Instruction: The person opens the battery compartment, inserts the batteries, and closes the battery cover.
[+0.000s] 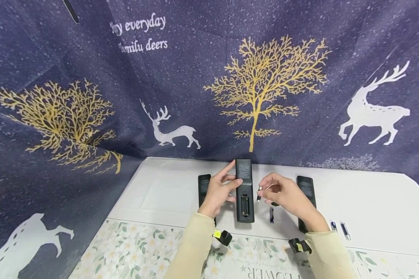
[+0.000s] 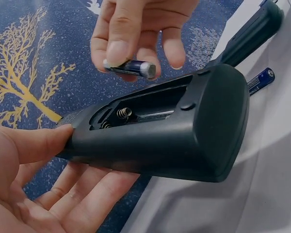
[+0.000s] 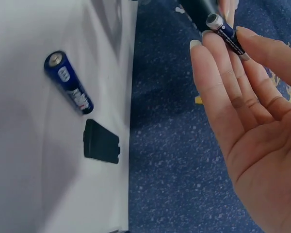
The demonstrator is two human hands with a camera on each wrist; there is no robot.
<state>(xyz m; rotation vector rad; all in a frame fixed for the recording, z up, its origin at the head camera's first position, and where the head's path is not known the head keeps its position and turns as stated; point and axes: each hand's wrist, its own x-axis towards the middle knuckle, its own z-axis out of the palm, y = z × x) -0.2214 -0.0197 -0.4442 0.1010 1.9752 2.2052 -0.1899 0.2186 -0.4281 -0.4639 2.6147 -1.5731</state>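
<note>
Left hand (image 1: 218,193): my thumb is pressing on the back of the black remote (image 1: 244,170), fingers lying along its side and underneath; partly closed, supporting it.
Right hand (image 1: 283,195): thumb and fingertips are pinching one small battery (image 2: 131,68), gap just battery-thick, both ends sticking out.
Remote position: I'm holding it back-up above the white table (image 1: 160,182), just left of the battery.
Battery bay (image 2: 153,104): facing up, uncovered, springs (image 2: 124,113) showing.
Slip risk: my grip is covering only the battery's middle; a rolling thumb could be dropping it.
Polarity risk: I'm not reading the pole marks from here, can't tell; a careless turn could be seating it backwards.
Spring risk: coming in at a bad angle could be bending a coil or leaving the battery popping up.
Tip risk: the bay end is overhanging my left fingers, so hard pushing there could be tilting the remote.
Loose battery (image 1: 272,215): lying near the remote; a brushing wrist could be rolling it away.
Bay cover (image 3: 102,141): lying beside that battery, small and dark; my hand could be knocking it aside.
</note>
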